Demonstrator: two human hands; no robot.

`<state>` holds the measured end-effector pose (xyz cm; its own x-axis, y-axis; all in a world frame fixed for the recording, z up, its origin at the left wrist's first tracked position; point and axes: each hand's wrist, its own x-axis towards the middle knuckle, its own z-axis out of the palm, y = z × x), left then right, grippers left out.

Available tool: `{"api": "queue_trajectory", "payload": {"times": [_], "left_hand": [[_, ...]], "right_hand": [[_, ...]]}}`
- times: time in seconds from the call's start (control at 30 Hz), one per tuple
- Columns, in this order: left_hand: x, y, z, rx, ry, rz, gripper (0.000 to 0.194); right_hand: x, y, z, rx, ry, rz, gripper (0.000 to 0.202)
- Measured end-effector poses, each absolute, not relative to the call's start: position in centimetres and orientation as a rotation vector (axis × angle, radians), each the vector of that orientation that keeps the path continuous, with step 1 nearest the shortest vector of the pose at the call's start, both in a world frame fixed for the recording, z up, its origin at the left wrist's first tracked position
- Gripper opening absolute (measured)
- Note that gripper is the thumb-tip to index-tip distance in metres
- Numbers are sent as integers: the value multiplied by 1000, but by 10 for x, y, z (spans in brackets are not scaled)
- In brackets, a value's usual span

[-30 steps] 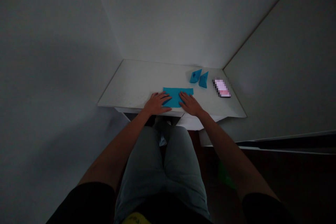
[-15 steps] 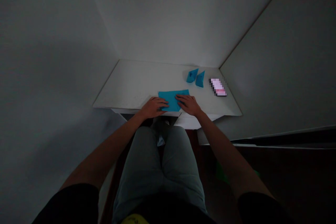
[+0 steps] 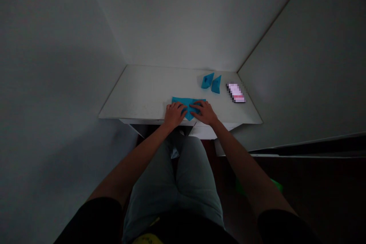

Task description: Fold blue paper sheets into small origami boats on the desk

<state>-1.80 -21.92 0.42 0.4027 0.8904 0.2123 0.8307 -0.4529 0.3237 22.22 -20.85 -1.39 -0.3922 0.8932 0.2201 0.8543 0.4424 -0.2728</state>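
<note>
A sheet of blue paper (image 3: 188, 102) lies at the front edge of the white table, its lower corners folded in so that a point faces me. My left hand (image 3: 175, 115) presses on its left part with the fingers stretched out. On the right part rests my right hand (image 3: 204, 112), fingers spread and lying on the paper. Both hands cover much of the sheet's sides. Behind it stand two folded blue paper pieces, a left one (image 3: 207, 81) and a right one (image 3: 216, 84), touched by neither hand.
A phone (image 3: 236, 93) with a pixelated screen lies at the right of the white table (image 3: 137, 91). Walls enclose the table at the back, left and right. Beneath its front edge is a white drawer (image 3: 203, 131); my legs (image 3: 194, 175) are below.
My left hand has moved right and inward over the paper. The sheet's lower left corner is now folded in, giving a pointed lower edge. My right hand stays nearly in place.
</note>
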Motion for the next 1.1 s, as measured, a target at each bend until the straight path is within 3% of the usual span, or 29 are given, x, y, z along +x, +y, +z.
{"api": "queue_trajectory", "payload": {"times": [0.2,0.47,0.8,1.1], "left_hand": [[-20,-215,-1,2580,1479,435,49],[-23,-202,3,2707,1298,313,51],[-52,-169,10,2825,952,349,62],[-49,-186,18,2869,946,213,39]], "right_hand": [[222,-206,-20,-1530,-2245,151,44],[220,-206,-24,-1578,-2103,162,58],[232,-196,-28,-1363,-2069,280,44],[232,-195,-31,-1328,-2179,269,49]]}}
